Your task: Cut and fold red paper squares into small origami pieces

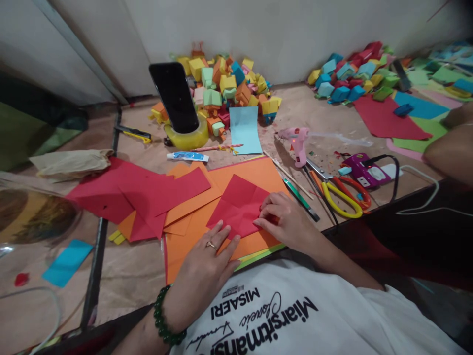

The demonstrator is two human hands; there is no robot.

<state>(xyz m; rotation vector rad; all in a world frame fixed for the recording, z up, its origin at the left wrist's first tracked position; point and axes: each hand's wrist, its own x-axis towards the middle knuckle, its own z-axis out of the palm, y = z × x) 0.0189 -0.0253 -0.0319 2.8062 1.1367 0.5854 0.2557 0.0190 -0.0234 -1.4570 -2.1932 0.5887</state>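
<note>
A creased red square of paper (236, 204) lies on orange sheets (185, 251) stacked at the table's front edge. My left hand (207, 259), with a ring and a green bead bracelet, rests with spread fingers on the paper's lower left edge. At the right corner, my right hand (288, 217) has its thumb and fingers closed on the red paper; the corner itself is partly hidden by the fingers. More red paper pieces (148, 192) overlap the orange sheets on the left.
Behind stand a phone (173, 96) in a yellow tape roll (188, 137) and a heap of paper cubes (221, 84). A pink glue gun (297, 143), scissors (342, 195), a green cutter (301, 199) and a purple power adapter (364, 170) lie right. Another person's arm (449, 148) reaches in.
</note>
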